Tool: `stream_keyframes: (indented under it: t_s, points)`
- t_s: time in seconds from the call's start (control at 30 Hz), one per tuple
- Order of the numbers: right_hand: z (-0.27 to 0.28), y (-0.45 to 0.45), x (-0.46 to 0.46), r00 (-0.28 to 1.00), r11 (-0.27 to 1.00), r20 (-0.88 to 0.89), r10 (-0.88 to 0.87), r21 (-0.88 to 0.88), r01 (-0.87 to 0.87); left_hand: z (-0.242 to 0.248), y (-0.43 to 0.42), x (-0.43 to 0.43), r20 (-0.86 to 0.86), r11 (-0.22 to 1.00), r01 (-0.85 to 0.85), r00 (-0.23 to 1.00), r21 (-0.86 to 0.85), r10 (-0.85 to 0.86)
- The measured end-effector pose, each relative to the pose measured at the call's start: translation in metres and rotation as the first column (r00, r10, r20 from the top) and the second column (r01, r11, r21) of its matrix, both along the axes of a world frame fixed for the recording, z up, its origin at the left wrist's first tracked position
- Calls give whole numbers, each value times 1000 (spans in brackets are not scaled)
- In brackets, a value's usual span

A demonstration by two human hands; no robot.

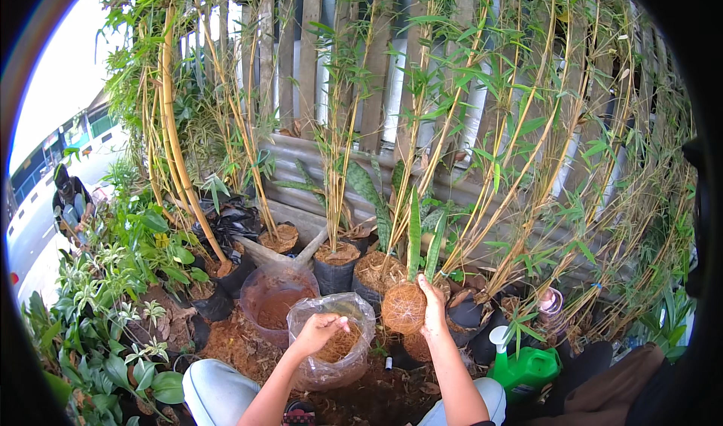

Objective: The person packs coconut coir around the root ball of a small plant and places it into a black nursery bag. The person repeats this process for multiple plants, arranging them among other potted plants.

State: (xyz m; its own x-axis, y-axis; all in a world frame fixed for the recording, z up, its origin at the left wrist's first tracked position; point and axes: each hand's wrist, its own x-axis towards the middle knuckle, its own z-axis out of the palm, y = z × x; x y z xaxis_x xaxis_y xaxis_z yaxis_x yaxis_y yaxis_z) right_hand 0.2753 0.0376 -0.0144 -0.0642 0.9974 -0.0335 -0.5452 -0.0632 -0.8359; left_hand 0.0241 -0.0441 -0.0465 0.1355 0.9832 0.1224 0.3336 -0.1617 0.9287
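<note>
My right hand grips a round ball of brown coconut fibre at its right side. Pale threads cross the ball's surface. Two upright snake plant leaves rise from its top. To the left, my left hand is held over a clear plastic bag, its fingers curled together. Whether a thread or a strand is pinched between them is too small to tell. Loose brown fibre fills part of the open bag, which stands between my knees.
Behind the bag sits a translucent plastic tub with brown residue. Black-potted bamboo lines the corrugated sheet and wooden slat fence. A green watering can stands by my right knee. Leafy plants crowd the left; a person crouches beyond them.
</note>
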Motion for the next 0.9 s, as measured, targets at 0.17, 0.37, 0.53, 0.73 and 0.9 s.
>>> stream_keyframes:
  t_s: [0.17, 0.37, 0.53, 0.73, 0.9]
  points:
    - [11, -1, 6, 996, 1000, -89, 12, -8, -13, -15, 0, -3, -44, 994, -89, 995, -62, 86]
    - [18, -1, 8, 990, 991, -122, 70, -102, -82, 2, -1, 23, 984, 981, 69, 29, -180, 178]
    - [16, -4, -4, 969, 980, -237, 70, -166, -112, -4, 4, 25, 995, 984, 159, -43, -77, 85]
    - [16, -7, -10, 951, 981, -288, 111, -121, -151, -18, 1, 40, 235, 982, -185, 957, 49, 169]
    - [14, -8, -9, 944, 979, -309, 119, -119, -163, -16, -8, 47, -214, 992, -47, 974, 121, 73]
